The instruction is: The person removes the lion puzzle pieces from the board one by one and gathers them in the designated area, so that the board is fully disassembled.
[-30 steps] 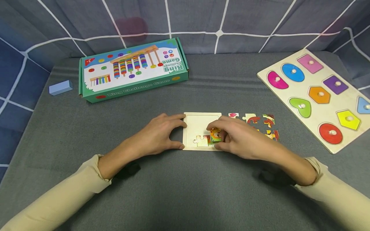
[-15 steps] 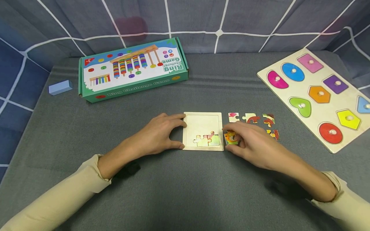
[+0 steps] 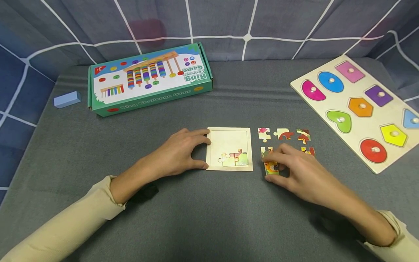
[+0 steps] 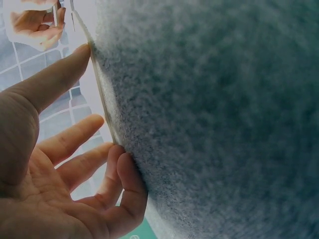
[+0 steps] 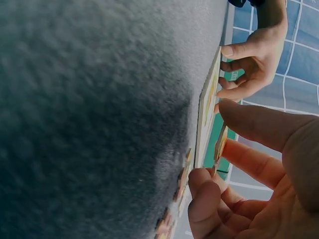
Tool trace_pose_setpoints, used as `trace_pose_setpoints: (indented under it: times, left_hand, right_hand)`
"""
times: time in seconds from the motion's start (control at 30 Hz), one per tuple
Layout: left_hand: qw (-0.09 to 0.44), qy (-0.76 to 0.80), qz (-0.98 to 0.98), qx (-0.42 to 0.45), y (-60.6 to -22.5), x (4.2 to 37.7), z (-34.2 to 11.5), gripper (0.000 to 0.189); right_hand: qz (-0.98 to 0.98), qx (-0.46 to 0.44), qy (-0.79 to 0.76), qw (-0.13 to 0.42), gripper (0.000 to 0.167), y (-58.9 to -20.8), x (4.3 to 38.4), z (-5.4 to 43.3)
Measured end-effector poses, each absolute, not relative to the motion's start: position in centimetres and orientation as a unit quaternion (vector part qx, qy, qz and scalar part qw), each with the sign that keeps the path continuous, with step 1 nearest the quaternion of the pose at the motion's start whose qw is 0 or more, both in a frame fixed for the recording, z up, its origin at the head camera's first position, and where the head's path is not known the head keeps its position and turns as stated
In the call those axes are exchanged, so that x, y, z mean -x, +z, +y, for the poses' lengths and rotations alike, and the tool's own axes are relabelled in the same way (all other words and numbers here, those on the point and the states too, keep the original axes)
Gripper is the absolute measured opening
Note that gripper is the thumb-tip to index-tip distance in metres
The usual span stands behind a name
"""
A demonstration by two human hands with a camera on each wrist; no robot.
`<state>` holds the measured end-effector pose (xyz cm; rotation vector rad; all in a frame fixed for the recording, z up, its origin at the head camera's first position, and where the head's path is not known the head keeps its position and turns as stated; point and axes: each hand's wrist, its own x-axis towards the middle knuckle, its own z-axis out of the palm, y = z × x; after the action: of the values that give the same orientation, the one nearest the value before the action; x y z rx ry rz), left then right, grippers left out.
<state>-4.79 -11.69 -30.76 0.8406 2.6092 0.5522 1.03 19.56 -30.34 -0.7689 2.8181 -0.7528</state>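
A square pale wooden puzzle tray (image 3: 228, 140) lies in the middle of the head view, with a few joined jigsaw pieces (image 3: 241, 159) along its near side. My left hand (image 3: 178, 154) touches the tray's left edge, thumb at the near corner and fingertips at the far one. Right of the tray, my right hand (image 3: 301, 173) pinches an orange-and-green jigsaw piece (image 3: 271, 168) between thumb and fingers. The right wrist view shows this piece (image 5: 221, 144) edge-on, above the cloth. Several loose jigsaw pieces (image 3: 284, 134) lie beyond that hand, one partly hidden by its fingers.
A green ring game box (image 3: 150, 80) stands at the back left, with a small blue block (image 3: 67, 99) beside it. On the right lies a wooden peg board (image 3: 355, 134) with coloured knobbed shapes. Grey cloth covers the table; a checked curtain (image 3: 222, 22) hangs behind.
My right hand has moved from over the tray to its right and towards me, carrying the orange-and-green jigsaw piece with it. My left hand has stayed at the tray's edge.
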Motion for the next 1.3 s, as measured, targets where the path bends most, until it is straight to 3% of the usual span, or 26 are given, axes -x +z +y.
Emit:
trace_pose_setpoints:
  times: [0.67,1.3]
  left_hand:
    - [0.168,0.196,0.919,-0.297,-30.7,4.7,-11.7,0.061]
    - [0.167,0.195,0.92,-0.296,-30.7,4.7,-11.7,0.061]
  right_hand:
    - [0.936,0.253,-0.226,0.09,0.042,-31.3,-1.3,19.5]
    - [0.936,0.253,-0.231,0.08,0.035,-31.5,-1.3,19.7]
